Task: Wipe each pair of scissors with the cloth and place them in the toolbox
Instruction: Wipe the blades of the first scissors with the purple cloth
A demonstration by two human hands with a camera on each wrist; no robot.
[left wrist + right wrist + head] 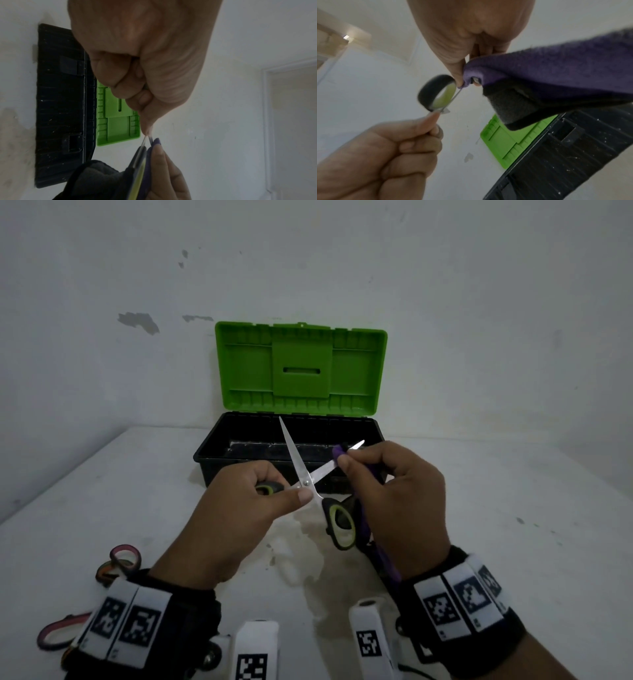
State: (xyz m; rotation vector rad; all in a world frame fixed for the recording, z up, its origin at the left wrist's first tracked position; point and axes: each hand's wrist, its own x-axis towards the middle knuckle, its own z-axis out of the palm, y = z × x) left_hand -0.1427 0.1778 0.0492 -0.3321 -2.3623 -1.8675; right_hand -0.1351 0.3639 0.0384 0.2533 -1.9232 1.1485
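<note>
Left hand clamped on scissors at pivot and handle loop; right hand pinching soft cloth round blade. Steel looks stiff, sharp, slippery: safest hold by handles.

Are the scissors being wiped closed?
No, the scissors are spread open, with the cloth pinched round one blade.

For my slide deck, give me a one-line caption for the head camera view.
Left hand holds open scissors while right hand wipes one blade with a purple cloth before the open toolbox.
</note>
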